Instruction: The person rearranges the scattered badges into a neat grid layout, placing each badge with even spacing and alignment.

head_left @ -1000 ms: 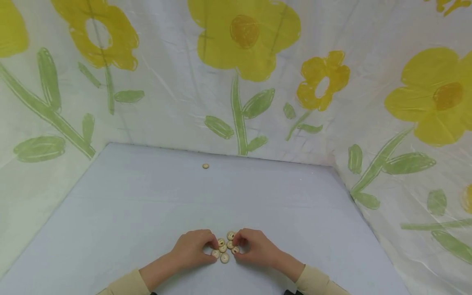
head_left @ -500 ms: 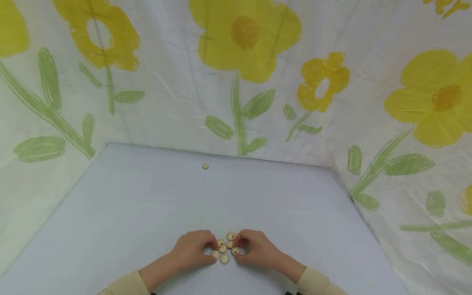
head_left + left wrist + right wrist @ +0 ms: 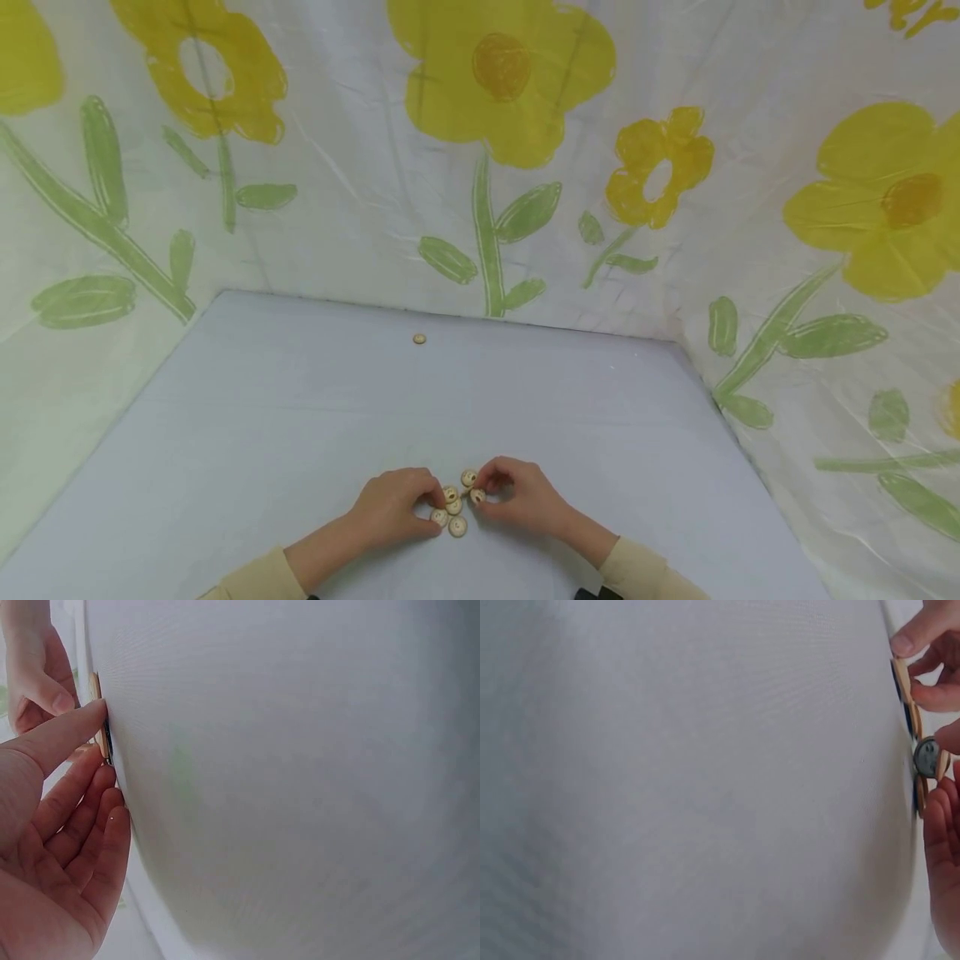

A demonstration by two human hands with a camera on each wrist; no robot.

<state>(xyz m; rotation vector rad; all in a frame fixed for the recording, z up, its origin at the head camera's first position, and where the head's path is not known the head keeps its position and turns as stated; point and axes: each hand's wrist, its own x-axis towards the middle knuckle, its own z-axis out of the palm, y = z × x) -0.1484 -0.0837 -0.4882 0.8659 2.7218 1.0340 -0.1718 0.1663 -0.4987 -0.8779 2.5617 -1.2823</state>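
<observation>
Head view: left grip (image 3: 396,505), right grip (image 3: 527,500) tight on discs (image 3: 439,518), table's far edge (image 3: 540,325) distant

Left hand (image 3: 396,504): at the left edge of the disc cluster (image 3: 453,507) — thumb and fingertips curved against it.
Right hand (image 3: 521,496): at the cluster's right edge — thumb and fingers pinching.
Left forearm (image 3: 324,552): slanting in from the cluster's near left.
Right forearm (image 3: 588,538): slanting in from its near right.

The right of the hands (image 3: 525,500) has shifted forward, its pinched disc (image 3: 477,496) apparently lifted.
</observation>
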